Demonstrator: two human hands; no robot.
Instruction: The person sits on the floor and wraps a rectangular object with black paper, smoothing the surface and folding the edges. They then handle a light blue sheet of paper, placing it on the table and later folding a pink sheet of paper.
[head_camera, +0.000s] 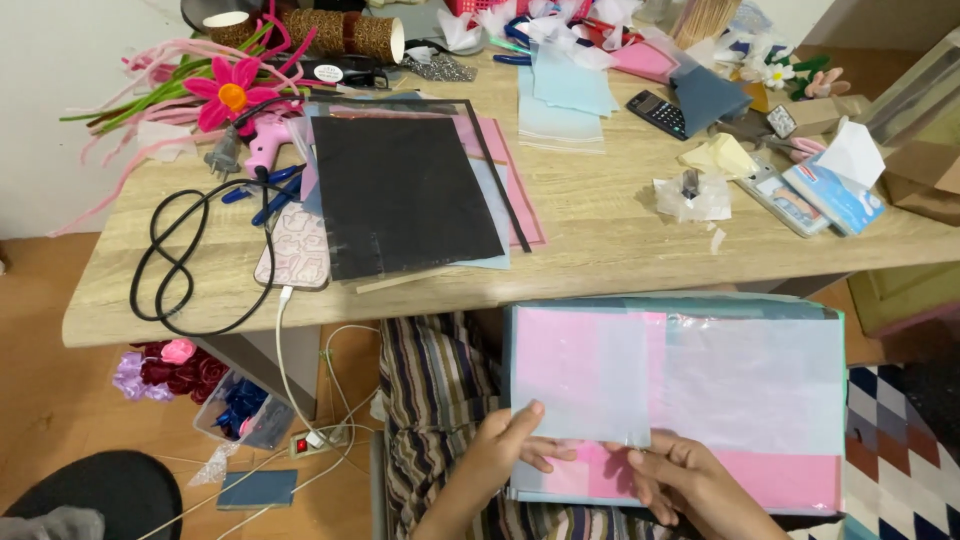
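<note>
Holding a translucent white plastic sheet (590, 385) over the flat pink-and-teal board (780, 470) on your lap, your left hand (505, 450) pinches its near-left corner, while your right hand (690, 480) grips its near edge, near of the wooden table (600, 260).

One camera only, worn on the head, looking steeply down and forward; the surface (600, 270) spreads toward twelve o'clock; the lap and hands sit close at six.
</note>
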